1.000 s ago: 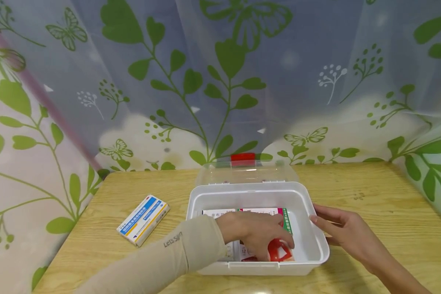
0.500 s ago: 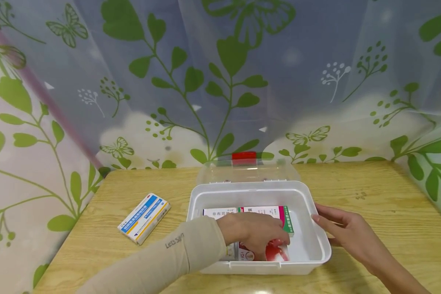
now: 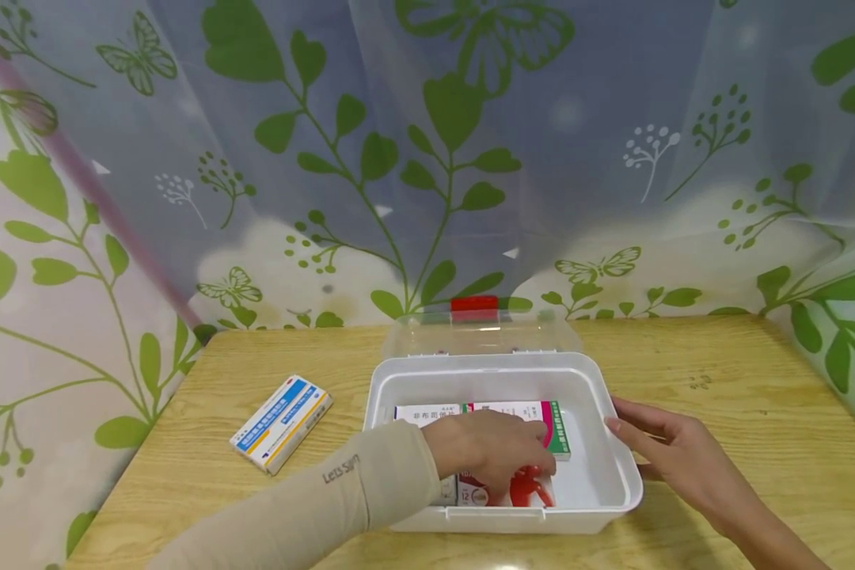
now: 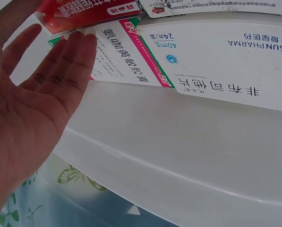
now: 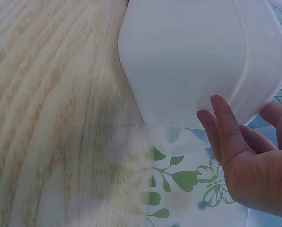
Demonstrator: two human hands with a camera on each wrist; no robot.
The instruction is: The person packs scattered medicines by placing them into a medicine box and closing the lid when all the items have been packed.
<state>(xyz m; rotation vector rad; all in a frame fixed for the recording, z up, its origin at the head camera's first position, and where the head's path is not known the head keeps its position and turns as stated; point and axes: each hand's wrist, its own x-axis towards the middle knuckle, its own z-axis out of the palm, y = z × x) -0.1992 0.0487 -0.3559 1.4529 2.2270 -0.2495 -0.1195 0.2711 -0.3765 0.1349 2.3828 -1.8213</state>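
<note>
A white plastic box (image 3: 587, 503) stands on the table with its clear lid folded back. Inside it my left hand (image 3: 488, 447) reaches down over several medicine boxes. Its fairly straight fingers (image 4: 67, 66) touch the end of a red medicine box (image 3: 530, 487), whose far side is hidden under the hand. Beneath lie a white medicine box (image 4: 226, 52) and one with a pink and green edge (image 3: 559, 431). My right hand (image 3: 684, 455) holds the plastic box's right side, thumb at the rim and fingers (image 5: 228, 123) against the outer wall.
A blue and white medicine box (image 3: 281, 423) lies on the table (image 3: 185, 491) to the left. The clear lid (image 3: 477, 336), with its red latch (image 3: 473, 307), leans behind the plastic box. A leaf-patterned curtain (image 3: 363, 158) hangs along the table's back.
The red medicine box has shifted slightly left inside the plastic box, with my left fingers moving along. My right hand stays at the box's right side.
</note>
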